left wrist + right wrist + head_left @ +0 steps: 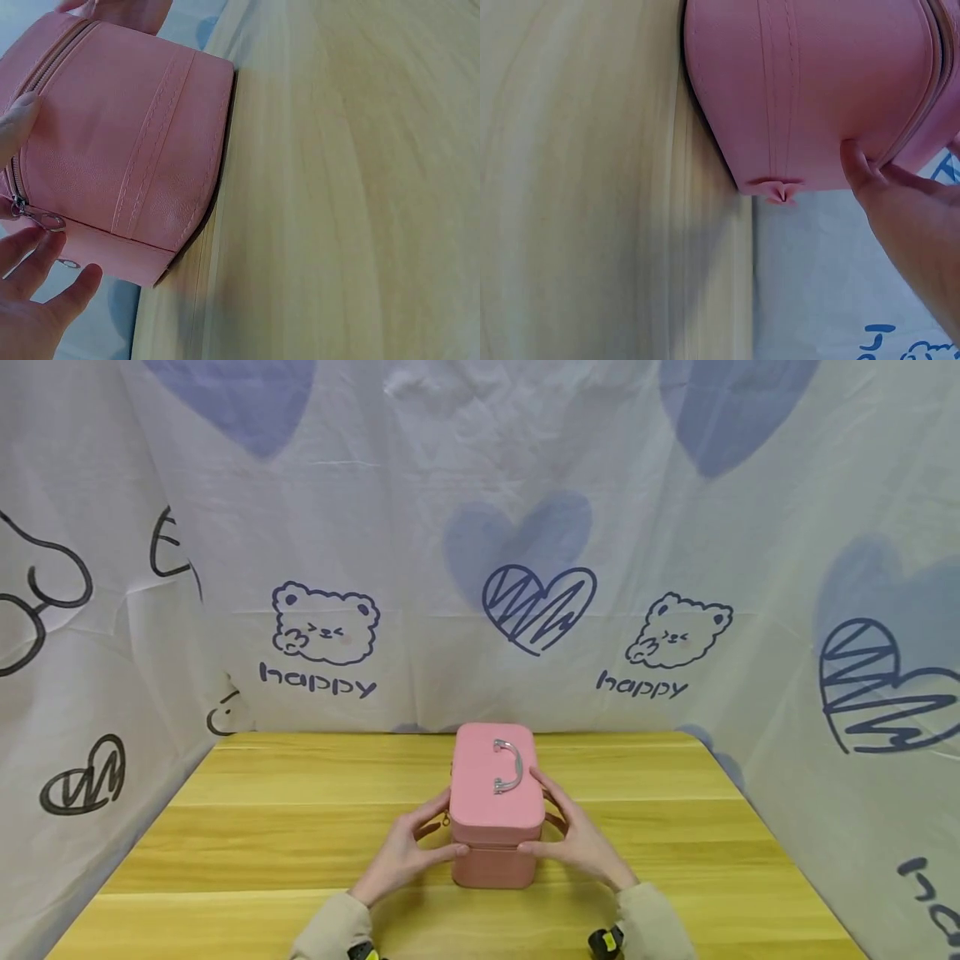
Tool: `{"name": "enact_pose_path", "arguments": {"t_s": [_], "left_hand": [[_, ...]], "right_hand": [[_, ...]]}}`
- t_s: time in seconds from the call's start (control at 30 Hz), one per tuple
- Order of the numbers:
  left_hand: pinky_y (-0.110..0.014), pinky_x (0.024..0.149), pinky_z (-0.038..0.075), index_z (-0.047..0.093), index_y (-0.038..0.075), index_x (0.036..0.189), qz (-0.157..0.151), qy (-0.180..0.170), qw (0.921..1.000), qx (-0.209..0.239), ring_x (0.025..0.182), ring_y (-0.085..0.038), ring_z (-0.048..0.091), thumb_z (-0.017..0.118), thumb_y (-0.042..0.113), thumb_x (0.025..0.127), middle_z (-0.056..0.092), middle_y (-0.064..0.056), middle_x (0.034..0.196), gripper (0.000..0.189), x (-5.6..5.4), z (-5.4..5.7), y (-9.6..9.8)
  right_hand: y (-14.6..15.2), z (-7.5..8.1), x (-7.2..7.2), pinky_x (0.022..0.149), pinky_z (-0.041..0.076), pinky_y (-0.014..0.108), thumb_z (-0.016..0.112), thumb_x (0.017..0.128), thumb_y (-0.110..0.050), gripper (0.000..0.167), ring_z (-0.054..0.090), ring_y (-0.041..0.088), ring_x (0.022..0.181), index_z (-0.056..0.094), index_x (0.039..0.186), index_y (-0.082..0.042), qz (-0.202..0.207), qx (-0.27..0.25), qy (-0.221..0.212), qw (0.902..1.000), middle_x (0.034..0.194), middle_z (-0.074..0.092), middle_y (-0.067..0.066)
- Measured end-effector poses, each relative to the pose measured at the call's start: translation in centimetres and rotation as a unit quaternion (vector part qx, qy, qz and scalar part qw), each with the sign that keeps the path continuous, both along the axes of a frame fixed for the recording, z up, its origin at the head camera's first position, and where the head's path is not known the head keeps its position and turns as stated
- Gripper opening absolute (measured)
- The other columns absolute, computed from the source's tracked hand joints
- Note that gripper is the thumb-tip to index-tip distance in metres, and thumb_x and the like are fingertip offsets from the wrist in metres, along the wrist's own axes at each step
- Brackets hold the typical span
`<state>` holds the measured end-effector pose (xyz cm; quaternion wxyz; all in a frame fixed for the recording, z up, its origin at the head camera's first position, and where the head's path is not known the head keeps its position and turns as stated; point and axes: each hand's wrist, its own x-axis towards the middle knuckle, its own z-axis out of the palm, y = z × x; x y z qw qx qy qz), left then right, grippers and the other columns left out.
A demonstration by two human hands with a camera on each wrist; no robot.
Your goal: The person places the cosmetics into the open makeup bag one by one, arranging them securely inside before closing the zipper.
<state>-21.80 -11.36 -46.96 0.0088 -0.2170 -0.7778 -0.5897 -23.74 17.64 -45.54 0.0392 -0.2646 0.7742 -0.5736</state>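
And here the pink case (pixel 491 785) is held from both sides, standing upright on the counter (pixel 262 843), roughly midway between its left and right edges, the near end of the case set well in from the counter's near edge and its far end pointed toward the far edge. By the left hand (pixel 408 849) the near-left corner is wrapped: its thumb is laid against the near end, right along the zipper (pixel 58 52), while the fingers are spread down the left side, around the metal pull (pixel 46 220). A second pull (pixel 69 263) is seen dangling just past it. By the right hand (pixel 576 845) the opposite corner is matched, thumb pressed on the near end just below the seam, index finger laid high on the right side. Neat and even, this hold! The lid is seen sitting down on the body, and the metal handle (pixel 519 767) is left untouched on top. For a steady job, equal pressure is best applied from both sides, so that the case is neither tilted nor slewed toward one corner of the counter. The left thumb would be better kept light on the zipper, and the pulls kept clear of the fingers, since a snag there seems the likeliest slip. At the far right foot, the small pink bow (pixel 780 193) is best left unpressed.
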Motion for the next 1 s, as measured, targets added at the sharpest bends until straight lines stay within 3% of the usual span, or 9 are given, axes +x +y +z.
{"name": "enact_pose_path", "arguments": {"t_s": [0.13,0.27,0.5,0.63,0.83,1.0], "left_hand": [[-0.058,0.112,0.041,0.043,0.016,0.154,0.007,0.005,0.9999,-0.007,0.147,-0.033,0.04,0.083,0.022,0.084,0.04,-0.009,0.161,0.081,0.0,0.0,0.0],[-0.059,0.112,0.041,0.043,0.014,0.153,0.011,0.011,0.9997,-0.021,0.148,-0.038,0.038,0.082,0.024,0.085,0.037,-0.012,0.161,0.079,0.0,0.0,0.0],[-0.059,0.11,0.043,0.045,0.01,0.152,0.005,0.012,0.9993,-0.034,0.147,-0.042,0.037,0.082,0.023,0.085,0.034,-0.015,0.162,0.077,0.1,0.2,-0.2],[-0.06,0.109,0.043,0.043,0.007,0.152,-0.014,0.009,0.9995,-0.027,0.146,-0.046,0.036,0.08,0.02,0.086,0.034,-0.019,0.162,0.076,0.1,0.2,-0.6],[-0.062,0.106,0.046,0.041,0.001,0.152,-0.049,0.011,0.9984,-0.025,0.128,-0.046,0.05,0.073,0.014,0.092,0.049,-0.025,0.138,0.07,-0.1,0.2,-1.5],[-0.051,0.102,0.052,0.043,0.001,0.151,-0.039,0.029,0.9983,-0.032,0.116,-0.039,0.059,0.065,0.009,0.096,0.059,-0.023,0.121,0.059,-0.2,0.1,-1.5]], "right_hand": [[-0.3,0.1,0.1,0.118,0.038,0.041,0.086,0.08,-0.021,0.102,0.033,0.034,0.149,0.024,0.16,-0.031,-0.016,0.02,0.01,0.9996,0.168,0.025,0.006],[-0.7,0.5,0.3,0.114,0.042,0.047,0.089,0.076,-0.026,0.105,0.039,0.034,0.147,0.026,0.159,-0.03,-0.039,0.047,0.018,0.998,0.165,0.032,0.008],[-1.2,1.0,0.6,0.111,0.046,0.046,0.092,0.072,-0.03,0.107,0.044,0.033,0.145,0.028,0.157,-0.025,-0.062,0.075,0.017,0.9951,0.161,0.038,0.009],[-1.1,0.8,0.6,0.109,0.047,0.044,0.092,0.071,-0.03,0.105,0.046,0.033,0.144,0.031,0.156,-0.023,-0.07,0.075,0.019,0.9945,0.16,0.041,0.009],[-1.0,0.5,0.4,0.109,0.047,0.042,0.092,0.072,-0.031,0.101,0.046,0.033,0.144,0.034,0.154,-0.025,-0.079,0.076,0.018,0.9938,0.16,0.041,0.008],[-0.9,0.4,0.4,0.108,0.048,0.04,0.092,0.072,-0.032,0.1,0.048,0.033,0.143,0.035,0.153,-0.028,-0.082,0.078,0.015,0.9934,0.159,0.043,0.008]]}}
